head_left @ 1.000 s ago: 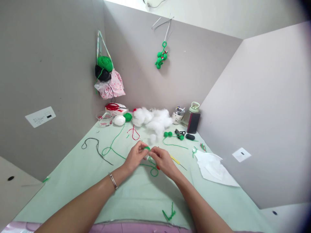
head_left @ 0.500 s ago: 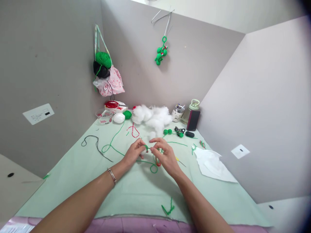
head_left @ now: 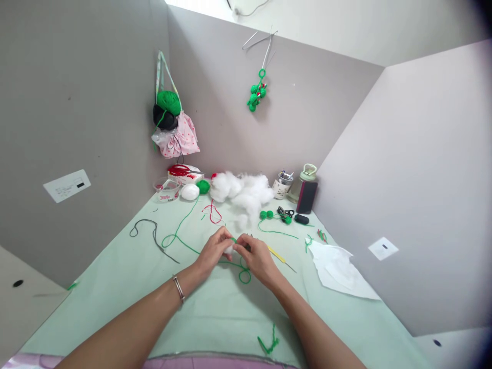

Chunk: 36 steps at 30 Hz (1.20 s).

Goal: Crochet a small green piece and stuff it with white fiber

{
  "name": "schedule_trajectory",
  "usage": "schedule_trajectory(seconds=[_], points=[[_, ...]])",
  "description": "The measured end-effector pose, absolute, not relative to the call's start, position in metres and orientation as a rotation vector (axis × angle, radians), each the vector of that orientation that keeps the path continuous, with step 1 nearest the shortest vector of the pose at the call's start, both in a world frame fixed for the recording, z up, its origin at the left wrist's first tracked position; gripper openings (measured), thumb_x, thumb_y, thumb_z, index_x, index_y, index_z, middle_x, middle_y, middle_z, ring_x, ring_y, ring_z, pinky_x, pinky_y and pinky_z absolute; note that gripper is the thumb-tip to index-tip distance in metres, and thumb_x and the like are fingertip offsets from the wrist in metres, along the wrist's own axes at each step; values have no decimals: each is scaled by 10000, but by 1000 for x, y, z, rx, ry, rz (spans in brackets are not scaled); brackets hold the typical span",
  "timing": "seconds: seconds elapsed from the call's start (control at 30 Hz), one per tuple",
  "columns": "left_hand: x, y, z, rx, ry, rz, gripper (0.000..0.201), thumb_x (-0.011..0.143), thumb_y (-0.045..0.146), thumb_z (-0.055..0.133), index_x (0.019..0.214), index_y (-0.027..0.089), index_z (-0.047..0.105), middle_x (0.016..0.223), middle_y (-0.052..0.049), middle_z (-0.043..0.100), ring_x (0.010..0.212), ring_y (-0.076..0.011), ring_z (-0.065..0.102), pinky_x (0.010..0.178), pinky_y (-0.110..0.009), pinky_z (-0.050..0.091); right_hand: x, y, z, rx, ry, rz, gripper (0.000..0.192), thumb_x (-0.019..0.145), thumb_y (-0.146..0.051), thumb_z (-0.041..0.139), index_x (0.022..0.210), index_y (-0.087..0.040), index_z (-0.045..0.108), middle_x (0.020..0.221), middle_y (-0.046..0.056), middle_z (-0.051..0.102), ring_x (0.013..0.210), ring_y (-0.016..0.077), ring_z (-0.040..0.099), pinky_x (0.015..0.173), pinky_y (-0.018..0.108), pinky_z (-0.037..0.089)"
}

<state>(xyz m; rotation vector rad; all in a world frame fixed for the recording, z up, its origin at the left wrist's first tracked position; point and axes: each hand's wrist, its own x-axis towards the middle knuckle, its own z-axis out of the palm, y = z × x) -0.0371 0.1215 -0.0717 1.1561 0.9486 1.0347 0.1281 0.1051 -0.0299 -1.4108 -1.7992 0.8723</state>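
Observation:
My left hand [head_left: 213,251] pinches a small green crochet piece [head_left: 233,240], mostly hidden by my fingers. A tuft of white stuffing [head_left: 229,250] shows under it, between the two hands. My right hand [head_left: 255,253] has closed in from the other side, its thumb and fingertips pressed to the same piece. Whether a tool sits inside the right hand cannot be made out. Green yarn [head_left: 245,277] loops on the cloth below the hands and trails left to a green yarn ball [head_left: 203,186]. A yellow-handled crochet hook [head_left: 282,259] lies just right of my right hand.
Fluffy white stuffing [head_left: 246,192] is heaped at the back, beside a white yarn ball [head_left: 190,192]. Green crochet balls [head_left: 266,214], a pen cup [head_left: 283,185], a bottle [head_left: 305,177] and a phone [head_left: 307,197] stand back right. White sheets [head_left: 340,266] lie right.
My right hand has moved in against the left, its fingers now folded onto the green piece. The orange-red item below it no longer shows. The whole view has tilted up slightly.

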Motion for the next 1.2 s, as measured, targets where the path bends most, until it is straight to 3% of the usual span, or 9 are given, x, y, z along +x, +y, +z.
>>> schedule_trajectory(seconds=[0.17,0.33,0.57,0.7,0.87,1.03,1.2], points=[[-37,119,-67,1159,851,1052,235,1019,342,688,1156,150,688,1073,-58,723,869,-191,710,784,-379,628,131,108,-31,-1476,-1728,909,253,849,-428,615,700,-228,571,549,-62,453,498,120,404,508,251,298],[-39,120,-61,1176,782,1078,115,963,242,745,987,164,664,992,-7,679,870,-169,698,857,-383,627,135,109,-28,-1478,-1701,937,295,850,-470,610,693,-224,568,530,-69,436,447,114,403,466,250,298],[-34,124,-72,1185,912,1032,311,1015,340,696,1270,163,672,1221,-95,713,990,-230,723,836,-418,639,129,98,-25,-1363,-1806,932,230,876,-374,533,706,-221,556,628,-40,493,606,135,431,581,255,339],[-27,123,-76,1149,984,1046,358,1016,352,693,1323,173,655,1295,-110,694,1057,-253,717,883,-453,635,123,95,-27,-1365,-1825,912,215,858,-343,553,682,-221,533,612,-43,485,600,133,392,585,261,311],[-31,120,-70,1085,940,1050,333,1018,360,690,1287,166,669,1244,-101,712,1015,-239,723,860,-435,636,125,103,-30,-1433,-1773,895,231,803,-366,638,662,-228,519,557,-59,428,547,121,348,528,247,262],[-42,120,-57,1059,785,1095,268,1035,396,657,1130,149,703,1099,-71,733,943,-211,722,851,-414,626,132,110,-31,-1445,-1704,973,301,823,-488,599,679,-226,573,507,-64,424,439,114,377,441,241,262],[-43,121,-58,1097,775,1097,209,949,265,774,1110,155,701,1028,-33,726,895,-189,719,876,-402,619,133,109,-28,-1453,-1673,1011,297,804,-486,616,680,-218,588,507,-72,409,413,110,386,418,240,285]])
